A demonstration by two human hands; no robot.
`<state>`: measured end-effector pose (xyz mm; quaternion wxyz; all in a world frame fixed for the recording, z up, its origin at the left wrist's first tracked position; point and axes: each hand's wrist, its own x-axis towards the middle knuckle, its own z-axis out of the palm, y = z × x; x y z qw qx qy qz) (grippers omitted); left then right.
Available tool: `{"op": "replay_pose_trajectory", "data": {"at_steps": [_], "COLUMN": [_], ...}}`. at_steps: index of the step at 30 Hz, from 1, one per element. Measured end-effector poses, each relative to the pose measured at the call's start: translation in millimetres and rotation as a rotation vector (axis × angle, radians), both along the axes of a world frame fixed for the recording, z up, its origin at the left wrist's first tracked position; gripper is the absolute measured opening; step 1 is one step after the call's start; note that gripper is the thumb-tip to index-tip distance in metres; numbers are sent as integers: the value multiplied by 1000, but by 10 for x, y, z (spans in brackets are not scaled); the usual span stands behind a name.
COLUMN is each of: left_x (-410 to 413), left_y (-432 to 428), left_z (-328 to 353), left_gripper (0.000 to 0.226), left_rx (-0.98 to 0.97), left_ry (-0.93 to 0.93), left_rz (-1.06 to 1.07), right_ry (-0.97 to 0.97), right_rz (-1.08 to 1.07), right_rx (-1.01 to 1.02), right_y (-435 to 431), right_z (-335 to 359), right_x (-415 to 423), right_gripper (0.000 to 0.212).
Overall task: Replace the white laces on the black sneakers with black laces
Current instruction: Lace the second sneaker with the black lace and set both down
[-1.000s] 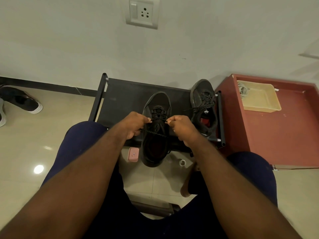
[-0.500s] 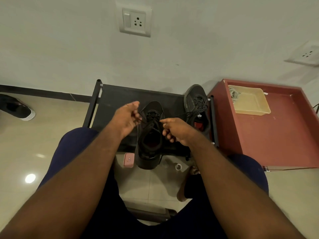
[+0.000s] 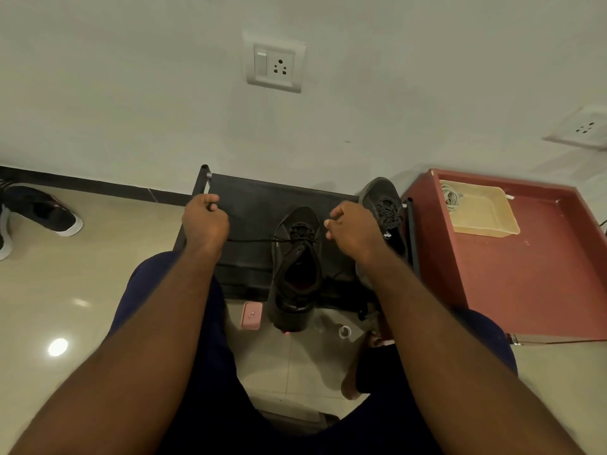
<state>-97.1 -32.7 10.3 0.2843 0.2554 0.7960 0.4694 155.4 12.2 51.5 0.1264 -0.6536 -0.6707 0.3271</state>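
1. The black sneaker point(image 3: 295, 267) being laced sits on the black shoe rack point(image 3: 249, 201). Its toe points at the wall and its heel hangs over the rack's near edge. A black lace point(image 3: 249, 240) is threaded near the top of the tongue, and one stretch runs taut and level out to the left.
2. The left hand point(image 3: 205, 221) is drawn out well to the left of the shoe, near the rack's corner post. Its fingers are curled into a loose fist that grips that end of the lace.
3. The right hand point(image 3: 353, 229) is just right of the tongue, fingers curled and thumb pressed to forefinger. It looks to be pinching the other lace end, but the strand is lost against the dark rack.
4. The lace should handle as light, limp and thin, holding shape only under pull. It is best gripped close to the eyelet for tightening and by its stiff tip for threading.
5. The sneaker looks light, with a soft upper. With the heel overhanging, an uneven tug could slide or tip it, so equal tension on both sides seems wise.
6. The eyelets are black on black, so I cannot tell how many rows are laced.
7. The second sneaker point(image 3: 382, 205) is partly behind the right hand, with dark laces bunched on top.
8. A pale coil point(image 3: 451, 197) lies in the beige tray point(image 3: 489, 221). It may be the white laces, but it is too small to tell.
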Motion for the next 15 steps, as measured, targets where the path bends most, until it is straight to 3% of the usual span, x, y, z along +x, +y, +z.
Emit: {"op": "replay_pose_trajectory", "data": {"at_steps": [2,3,5,6,9,11,15], "left_x": [-31,-35,32,108,538,802,942], "left_y": [-20,-35,-70,-80,-164,-222,-232], "left_z": [105,151,200,207,178,148,162], "left_gripper": [37,39,46,49,52,44,11], "left_rx": [-1,-33,-97,-72,86,104,142], "left_ry": [175,291,524,554,364,354,188], "left_rz": [31,-1,-192,-337,-793,-955,-821], "right_ry": [-261,-302,-227,-152,14,49,100], "right_rz": [93,123,167,190,300,350,356], "right_rx": [-15,-27,-35,-37,-107,-103,-51], "right_y": [13,0,-42,-59,-137,-178,-232], "right_z": [29,65,139,173,294,348,419], "right_x": [50,74,106,100,-4,-106,-207], "right_gripper": [20,21,14,16,21,15,11]}}
